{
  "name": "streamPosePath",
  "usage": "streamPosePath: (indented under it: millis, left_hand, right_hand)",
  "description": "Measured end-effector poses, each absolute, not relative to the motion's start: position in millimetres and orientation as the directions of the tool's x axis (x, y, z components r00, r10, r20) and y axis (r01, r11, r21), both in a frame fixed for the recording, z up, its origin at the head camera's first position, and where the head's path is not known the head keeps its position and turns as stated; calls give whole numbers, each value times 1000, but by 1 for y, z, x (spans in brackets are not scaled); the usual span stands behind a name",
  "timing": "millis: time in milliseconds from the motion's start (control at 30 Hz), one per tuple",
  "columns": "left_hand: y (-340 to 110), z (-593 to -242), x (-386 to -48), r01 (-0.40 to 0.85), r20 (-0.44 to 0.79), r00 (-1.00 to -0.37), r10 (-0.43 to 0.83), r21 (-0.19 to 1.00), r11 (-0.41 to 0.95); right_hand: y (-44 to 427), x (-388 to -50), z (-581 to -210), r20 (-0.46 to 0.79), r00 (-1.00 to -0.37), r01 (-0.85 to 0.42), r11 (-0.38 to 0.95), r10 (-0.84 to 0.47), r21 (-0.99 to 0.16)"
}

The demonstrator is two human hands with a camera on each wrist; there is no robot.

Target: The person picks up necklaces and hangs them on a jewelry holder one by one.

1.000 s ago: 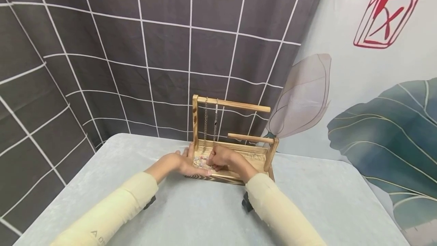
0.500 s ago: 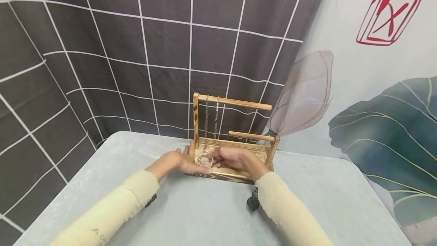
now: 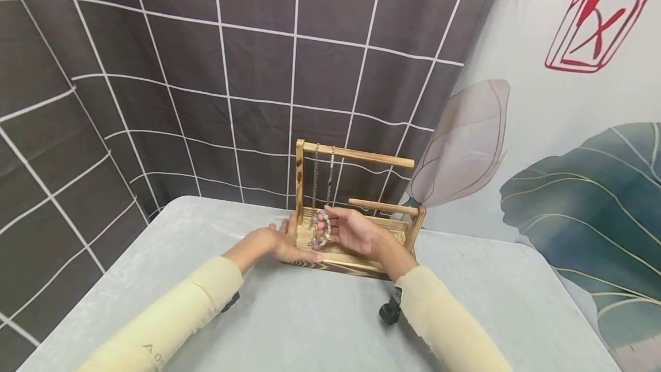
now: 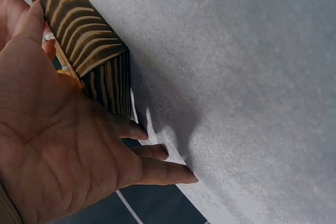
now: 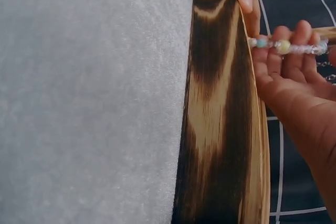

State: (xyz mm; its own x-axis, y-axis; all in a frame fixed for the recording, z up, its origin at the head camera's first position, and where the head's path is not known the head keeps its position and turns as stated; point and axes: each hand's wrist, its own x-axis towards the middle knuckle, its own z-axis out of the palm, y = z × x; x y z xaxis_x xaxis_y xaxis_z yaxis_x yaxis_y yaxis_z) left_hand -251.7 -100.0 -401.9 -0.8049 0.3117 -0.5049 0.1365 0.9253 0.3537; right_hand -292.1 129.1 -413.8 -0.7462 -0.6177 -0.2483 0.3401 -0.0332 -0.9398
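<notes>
**Bracelet close to the chains: a snag is the main risk**

The right hand [image 3: 358,231] pinches the beaded bracelet [image 5: 284,47] by its upper end, and the loop hangs above the left part of the tray [image 3: 335,268]. Whether its lowest beads touch the wood, I cannot tell. The left hand [image 3: 283,245] grips nothing; its thumb lies along the tray's front edge and its fingers stretch past the corner.

Two chains [image 3: 315,179] hang from the upper bar [image 3: 382,158], near the bracelet. A lift straight up could hook beads into them and drag one off, since the bar's right end has no post. The pinch looks light, so smooth beads could slip and drop into the tray. A knock against the lower bar [image 3: 382,205] might shift the stand [image 3: 300,182] if the left hand let go.
</notes>
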Motion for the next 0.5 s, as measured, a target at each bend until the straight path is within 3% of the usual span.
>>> streamPosePath:
  millis: [267, 500]
  left_hand:
    - [-101, -405, -255, 126, -504, -809, 302, 353, 927]
    - [-101, -415, -259, 107, -521, -809, 273, 326, 939]
  right_hand:
    - [129, -285, -406, -205, -833, 326, -155, -515, -933]
    - [132, -277, -404, -171, -835, 304, -179, -523, -936]
